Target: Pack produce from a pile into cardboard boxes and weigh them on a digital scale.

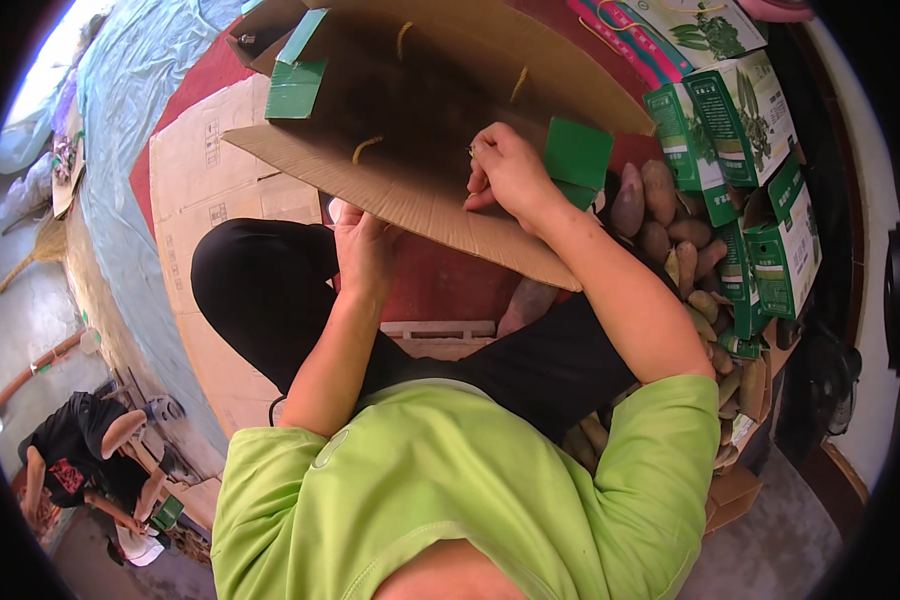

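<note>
A large brown carton (pixel 400 185) with green end flaps (pixel 578 150) lies unfolded before me, its plain inner side showing. Short yellow cord loops (pixel 367 149) poke through its panels. Over the near panel, my right hand (pixel 505 170) is closed in a pinch, with a bit of yellow cord showing at the fingertips. My left hand (pixel 363 245) reaches up behind the near panel's lower edge. Its fingers are mostly hidden by the cardboard, and a small white patch shows beside them.
Sweet potatoes (pixel 660 190) are heaped at right, beside green and white printed cartons (pixel 745 115). Flattened cardboard (pixel 210 170) and a blue plastic sheet (pixel 120 100) cover the floor at left. A person in black (pixel 85 450) sits at lower left. A black fan (pixel 830 380) stands far right.
</note>
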Tool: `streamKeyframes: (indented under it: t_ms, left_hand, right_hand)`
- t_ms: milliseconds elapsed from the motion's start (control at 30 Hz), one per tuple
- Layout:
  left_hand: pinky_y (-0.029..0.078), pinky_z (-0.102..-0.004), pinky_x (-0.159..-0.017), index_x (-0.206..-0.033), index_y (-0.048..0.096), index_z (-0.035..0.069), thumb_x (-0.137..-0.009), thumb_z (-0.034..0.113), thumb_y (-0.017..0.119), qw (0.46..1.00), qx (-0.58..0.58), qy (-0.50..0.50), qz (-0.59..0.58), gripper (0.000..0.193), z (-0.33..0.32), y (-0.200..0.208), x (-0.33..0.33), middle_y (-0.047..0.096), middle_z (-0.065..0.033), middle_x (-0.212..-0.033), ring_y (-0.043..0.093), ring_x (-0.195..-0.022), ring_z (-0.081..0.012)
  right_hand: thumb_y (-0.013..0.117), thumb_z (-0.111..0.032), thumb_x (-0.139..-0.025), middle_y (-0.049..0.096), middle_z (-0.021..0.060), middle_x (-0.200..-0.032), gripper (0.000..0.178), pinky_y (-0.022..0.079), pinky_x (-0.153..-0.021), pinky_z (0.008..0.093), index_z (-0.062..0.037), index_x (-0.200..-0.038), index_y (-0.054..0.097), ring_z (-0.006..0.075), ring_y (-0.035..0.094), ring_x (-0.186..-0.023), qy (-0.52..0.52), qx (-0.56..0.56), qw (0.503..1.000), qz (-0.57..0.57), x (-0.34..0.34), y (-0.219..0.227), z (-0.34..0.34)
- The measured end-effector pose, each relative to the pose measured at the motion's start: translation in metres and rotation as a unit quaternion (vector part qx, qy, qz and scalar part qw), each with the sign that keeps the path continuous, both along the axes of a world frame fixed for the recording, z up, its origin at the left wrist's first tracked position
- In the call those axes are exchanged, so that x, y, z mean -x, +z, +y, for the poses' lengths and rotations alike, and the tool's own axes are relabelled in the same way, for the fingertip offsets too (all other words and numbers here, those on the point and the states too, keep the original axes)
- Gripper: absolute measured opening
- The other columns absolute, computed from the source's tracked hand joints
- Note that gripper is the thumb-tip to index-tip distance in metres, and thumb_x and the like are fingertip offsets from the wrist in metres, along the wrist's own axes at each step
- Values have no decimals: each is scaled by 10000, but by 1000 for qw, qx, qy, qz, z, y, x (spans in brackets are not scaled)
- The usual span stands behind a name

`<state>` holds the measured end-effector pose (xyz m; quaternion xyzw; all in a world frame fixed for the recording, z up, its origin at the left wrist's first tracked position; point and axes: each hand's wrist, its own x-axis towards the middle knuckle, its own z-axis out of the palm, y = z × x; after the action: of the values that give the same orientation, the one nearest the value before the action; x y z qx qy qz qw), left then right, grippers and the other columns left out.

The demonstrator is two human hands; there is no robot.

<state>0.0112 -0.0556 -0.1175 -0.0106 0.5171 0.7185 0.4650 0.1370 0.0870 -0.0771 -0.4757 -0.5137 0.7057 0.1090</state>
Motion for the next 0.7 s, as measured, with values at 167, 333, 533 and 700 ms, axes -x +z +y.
streamKeyframes:
  t_ms: [167, 333, 533, 700]
  left_hand:
    - [497, -255, -714, -928, 580, 27, -826, 35, 585, 1000, -8, -14, 3, 103, 0, 1, 0, 616, -52, -928, 607, -832, -138]
    - [483, -239, -708, -902, 589, 29, -834, 22, 566, 999, -18, -23, 23, 73, 3, -2, 0, 615, -45, -915, 596, -824, -118]
    - [493, -265, -765, -955, 573, 26, -845, 20, 563, 998, -41, -20, 32, 111, 3, 0, -2, 615, -56, -937, 602, -874, -144]
    - [498, -259, -748, -1011, 537, 24, -842, 27, 579, 999, -20, -34, 35, 174, 3, 2, -5, 601, -60, -977, 602, -872, -150]
  right_hand:
    - [411, -172, -940, 480, 62, -772, 167, 547, -581, 302, -11, -951, 456, 139, 523, -648, -27, -25, 999, -5, 0, -4, -1]
    - [421, -155, -935, 483, 58, -741, 148, 532, -569, 297, -14, -954, 460, 134, 519, -649, -26, -65, 997, -12, 0, -9, -1]
    - [440, -144, -926, 485, 59, -726, 139, 523, -562, 290, -8, -928, 471, 132, 528, -642, -14, -94, 995, -24, 2, -4, -3]
    - [455, -144, -915, 510, 73, -714, 140, 514, -526, 294, -8, -924, 487, 143, 548, -615, -23, -110, 994, -12, 1, -9, -1]
